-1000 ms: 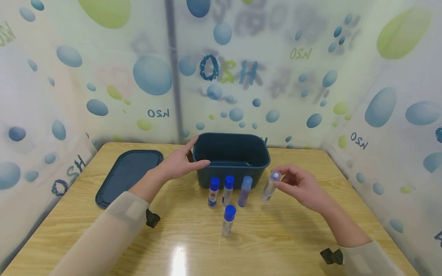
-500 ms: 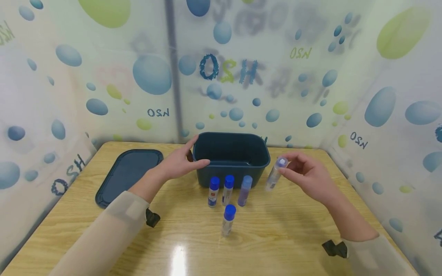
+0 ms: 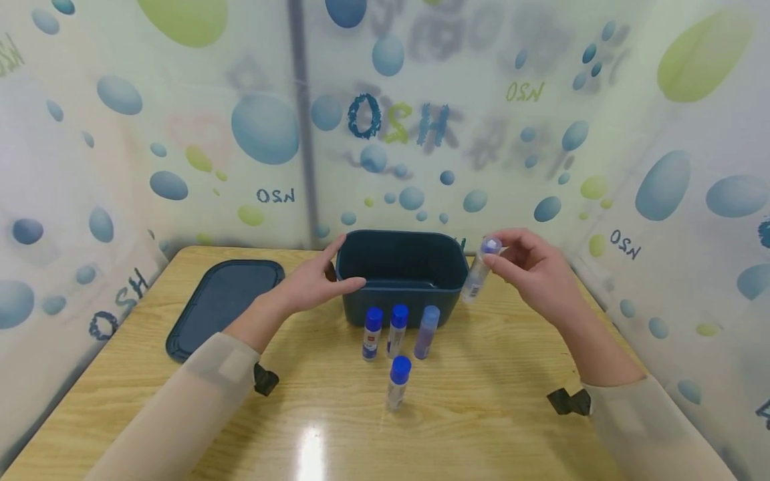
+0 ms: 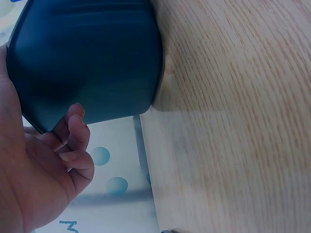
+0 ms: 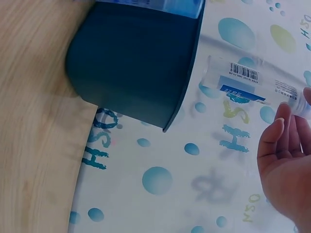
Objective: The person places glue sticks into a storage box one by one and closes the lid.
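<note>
In the head view, my left hand (image 3: 313, 284) grips the left end of a dark blue storage bin (image 3: 400, 302), thumb over the front rim and index finger along the far corner. In the left wrist view its other fingers (image 4: 80, 133) curl loosely beside the bin wall. My right hand (image 3: 535, 274) pinches a clear glue stick (image 3: 478, 277) near its top, raised beside the bin's right end. The right wrist view shows the barcode and blue label on that glue stick (image 5: 243, 80). Several glue sticks (image 3: 397, 332) with blue caps stand before the bin, one (image 3: 397, 384) nearer me.
A dark blue lid (image 3: 231, 300) lies flat on the wooden table (image 3: 337, 427), left of the bin. Patterned curtain walls (image 3: 505, 187) with blue and green spots enclose the table at the back and both sides.
My right hand has lifted the clear glue stick up and away from me, from in front of the bin's right corner to beside its right rim. The left hand stays on the bin.
</note>
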`<state>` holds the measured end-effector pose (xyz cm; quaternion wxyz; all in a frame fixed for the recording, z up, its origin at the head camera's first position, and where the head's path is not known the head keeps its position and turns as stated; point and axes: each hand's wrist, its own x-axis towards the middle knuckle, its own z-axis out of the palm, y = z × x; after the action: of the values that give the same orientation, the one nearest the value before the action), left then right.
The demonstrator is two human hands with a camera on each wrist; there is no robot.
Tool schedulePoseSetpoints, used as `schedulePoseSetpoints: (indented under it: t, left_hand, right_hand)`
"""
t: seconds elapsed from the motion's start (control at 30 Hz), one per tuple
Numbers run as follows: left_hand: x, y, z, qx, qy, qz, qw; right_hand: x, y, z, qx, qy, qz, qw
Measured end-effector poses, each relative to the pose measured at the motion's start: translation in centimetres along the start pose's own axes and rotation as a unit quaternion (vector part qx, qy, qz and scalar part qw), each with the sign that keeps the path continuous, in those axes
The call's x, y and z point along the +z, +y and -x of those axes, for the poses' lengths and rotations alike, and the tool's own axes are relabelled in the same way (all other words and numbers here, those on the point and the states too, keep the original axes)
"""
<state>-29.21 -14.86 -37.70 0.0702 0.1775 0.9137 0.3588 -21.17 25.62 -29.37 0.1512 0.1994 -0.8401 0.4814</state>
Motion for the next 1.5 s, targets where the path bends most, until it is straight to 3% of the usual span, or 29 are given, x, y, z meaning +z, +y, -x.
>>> schedulePoseSetpoints:
  t: [0.13,0.27,0.9,1.33,1.5]
  left_hand:
    - [0.0,-0.1,0.0,0.001,0.000,0.002,1.0000]
    - [0.1,-0.1,0.1,0.002,0.000,0.004,1.0000]
    - [0.3,-0.1,0.1,0.006,-0.003,0.022,0.9997]
    - [0.1,0.0,0.0,0.010,-0.007,0.027,0.9996]
    - [0.1,0.0,0.1,0.010,-0.007,0.028,0.9995]
  right_hand:
    - [0.3,-0.3,-1.2,0.024,0.002,0.008,1.000]
    - [0.9,-0.2,-2.5,0.017,0.003,-0.003,1.000]
    - [5.6,2.3,-7.1,0.052,-0.022,-0.026,0.998]
    - [8.9,4.3,-9.7,0.071,-0.075,-0.040,0.994]
    - [10.1,4.6,-10.6,0.068,-0.105,-0.022,0.992]
